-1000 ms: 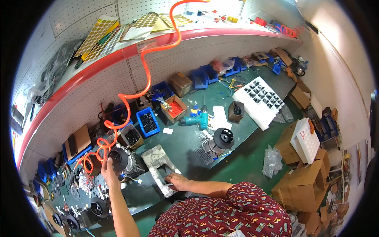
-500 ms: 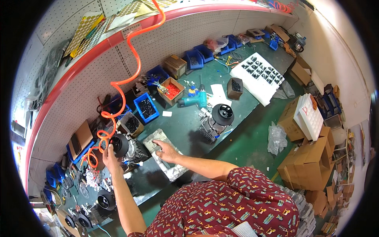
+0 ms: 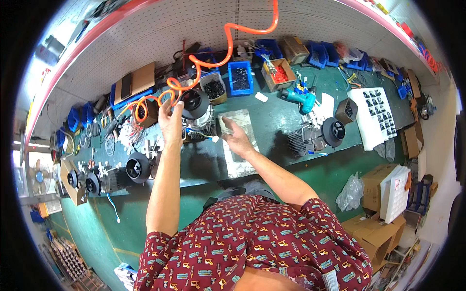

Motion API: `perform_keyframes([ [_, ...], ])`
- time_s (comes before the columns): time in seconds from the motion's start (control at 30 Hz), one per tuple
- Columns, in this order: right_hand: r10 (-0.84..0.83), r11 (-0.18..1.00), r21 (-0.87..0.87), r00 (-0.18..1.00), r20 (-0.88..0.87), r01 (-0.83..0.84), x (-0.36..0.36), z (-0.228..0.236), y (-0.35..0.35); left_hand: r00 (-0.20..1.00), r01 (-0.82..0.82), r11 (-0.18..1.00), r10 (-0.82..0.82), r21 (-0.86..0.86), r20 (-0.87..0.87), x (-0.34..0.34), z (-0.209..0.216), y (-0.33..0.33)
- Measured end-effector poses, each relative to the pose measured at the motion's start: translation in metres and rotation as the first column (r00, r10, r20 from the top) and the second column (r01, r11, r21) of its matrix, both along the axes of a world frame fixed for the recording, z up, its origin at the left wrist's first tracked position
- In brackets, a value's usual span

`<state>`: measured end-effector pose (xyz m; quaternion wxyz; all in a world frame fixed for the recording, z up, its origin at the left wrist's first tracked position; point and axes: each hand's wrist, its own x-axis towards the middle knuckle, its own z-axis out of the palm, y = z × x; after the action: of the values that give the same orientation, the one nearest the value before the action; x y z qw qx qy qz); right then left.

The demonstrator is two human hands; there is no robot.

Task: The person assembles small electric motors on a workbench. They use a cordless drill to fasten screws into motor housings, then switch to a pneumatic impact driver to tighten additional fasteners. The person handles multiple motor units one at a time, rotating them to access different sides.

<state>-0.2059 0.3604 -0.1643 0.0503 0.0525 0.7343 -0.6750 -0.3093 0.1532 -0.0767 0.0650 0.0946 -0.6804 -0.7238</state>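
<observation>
My left hand (image 3: 171, 127) is raised at the left edge of a black fan wheel (image 3: 195, 103), its thumb and fingers apart, with nothing visible between them. Whether the fingertips touch the wheel's rim, I cannot tell. The wheel sits on a finned metal motor unit (image 3: 206, 127) on the bench. From it, a short lead with a white plug (image 3: 215, 138) hangs toward my right hand (image 3: 238, 139). That hand is open, thumb and fingers spread, over a pale, stained rectangular pad (image 3: 242, 167). Just behind my left fingertips pass loops of an orange coiled hose (image 3: 171, 89).
To the right stands another motor unit with a black fan wheel (image 3: 333, 132), near a teal power drill (image 3: 303, 99). Small-parts bins, including a blue bin (image 3: 241, 80), line the back. A white tray (image 3: 371, 119) holds black parts. More fan units (image 3: 138, 168) stand at left.
The view has swung left and lower, so the bench now lies level. My left hand stays by the fan wheel. My right hand stays over the pad, its fingers still spread.
</observation>
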Motion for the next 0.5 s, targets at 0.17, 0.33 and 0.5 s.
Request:
perform_keyframes([
  [0.17,-0.102,0.994,0.029,0.992,-0.077,0.105,0.008,-0.003,-0.002,0.993,-0.017,0.997,0.009,-0.069,-0.117,0.039,0.047,0.02],
  [0.33,-0.243,0.93,0.25,0.962,-0.128,0.268,0.035,-0.049,0.033,0.8,-0.095,0.893,-0.194,-0.439,-0.567,0.103,0.042,-0.002],
  [0.5,-0.35,0.727,0.639,0.936,0.029,0.252,0.09,-0.09,0.064,0.932,0.138,0.854,-0.284,-0.502,-0.227,0.184,-0.026,-0.041],
])
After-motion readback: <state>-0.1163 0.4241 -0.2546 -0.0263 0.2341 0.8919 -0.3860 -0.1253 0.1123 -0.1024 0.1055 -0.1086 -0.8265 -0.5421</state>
